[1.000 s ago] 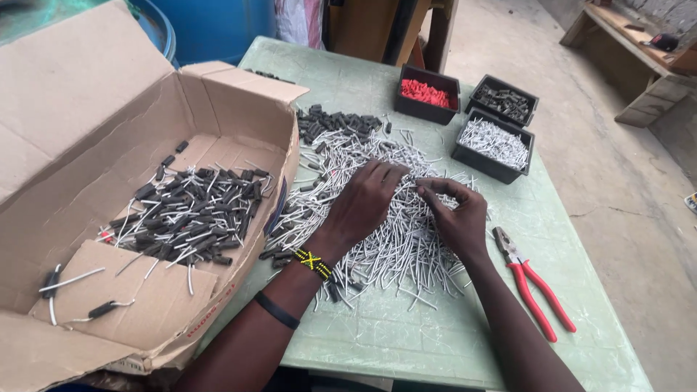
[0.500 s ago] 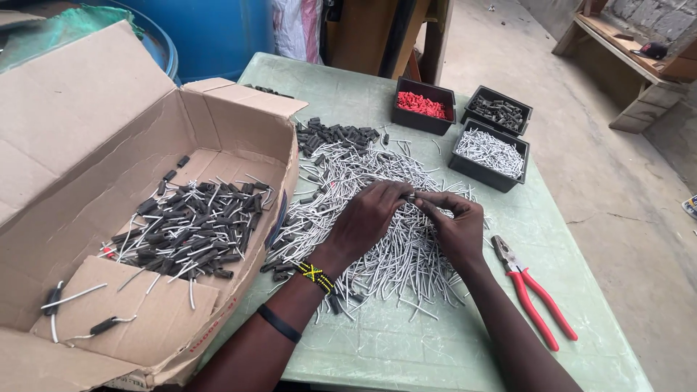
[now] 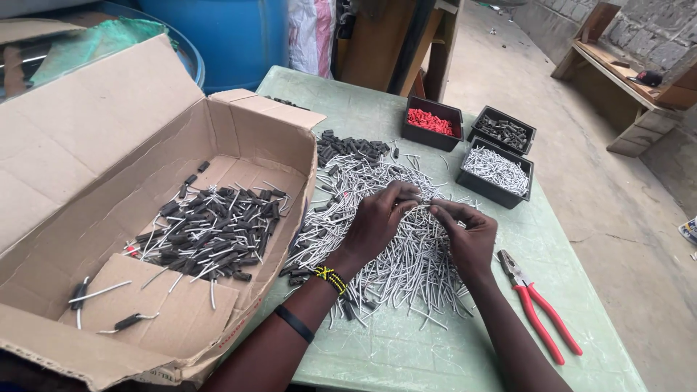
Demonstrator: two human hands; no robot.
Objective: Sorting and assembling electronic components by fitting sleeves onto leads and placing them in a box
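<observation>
My left hand (image 3: 381,218) and my right hand (image 3: 468,236) are up close together over the middle of the pile of grey wire pieces (image 3: 406,254) on the green table (image 3: 406,348). The fingers of both hands are curled in, and their tips meet on one thin grey wire piece (image 3: 425,205), pinched between them just above the heap. I cannot tell whether anything else sits inside my palms. My left wrist carries a beaded band (image 3: 330,278) and, further up the arm, a dark band (image 3: 294,324).

The pile spreads from the edge of the open cardboard box (image 3: 109,145) on my left to near the red-handled pliers (image 3: 541,308), which lie flat on the table just beside my right forearm. Inside the box is a heap of wires with black sleeves (image 3: 210,232). Beyond the pile lies a cluster of loose black sleeves (image 3: 352,147). At the far side of the table stand three black trays: one with red bits (image 3: 432,122), one with dark bits (image 3: 503,132), one with grey wire bits (image 3: 496,170).
</observation>
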